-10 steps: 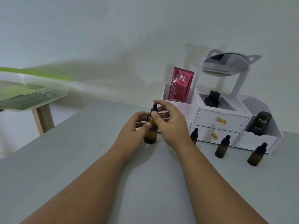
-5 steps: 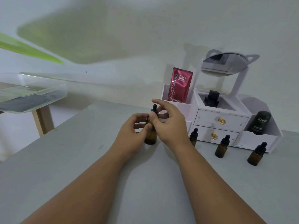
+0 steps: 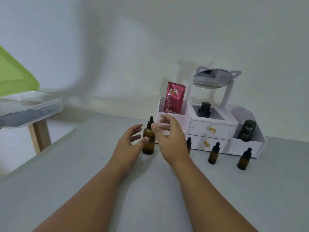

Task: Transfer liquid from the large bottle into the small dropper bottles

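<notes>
Large bottle (image 3: 148, 139) stands capped on the tabletop (image 3: 83, 173); left hand (image 3: 129, 143) and right hand (image 3: 168, 136) have just released, each grip open; small dropper bottles (image 3: 214, 153) await filling.

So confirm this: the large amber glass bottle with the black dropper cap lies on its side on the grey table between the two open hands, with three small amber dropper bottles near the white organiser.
Not quite. The large amber glass bottle stands upright on the grey table, not on its side; the head view shows it. The rest holds: it is between the open left hand and right hand, with three small amber dropper bottles near the white organiser.
</notes>
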